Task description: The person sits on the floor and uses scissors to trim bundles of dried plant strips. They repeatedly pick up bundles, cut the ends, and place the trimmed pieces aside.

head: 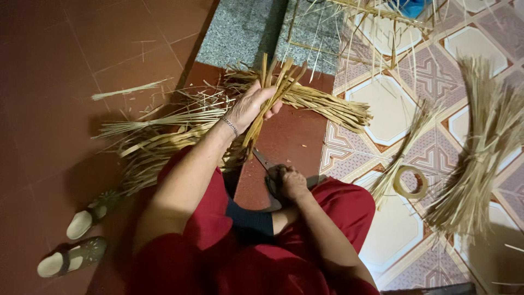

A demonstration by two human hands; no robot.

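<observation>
Left hand [252, 105] grips the upright bundle of pale dried straw strips [273, 90] at frame centre; right hand [292, 183] below holds dark metal scissors [266, 162], blades angled toward the bundle's base.

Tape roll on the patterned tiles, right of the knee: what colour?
The tape roll is tan-beige, a hollow ring lying flat; the head view shows it best.

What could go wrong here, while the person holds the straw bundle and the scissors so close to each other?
1. The scissors in the right hand point up toward the left hand; a slip might cut the fingers gripping the straw bundle.
2. The grip holds only the bundle's middle, so strips could slide out onto the loose straw pile.
3. The tape roll lies beside the knee and could get knocked away.
</observation>
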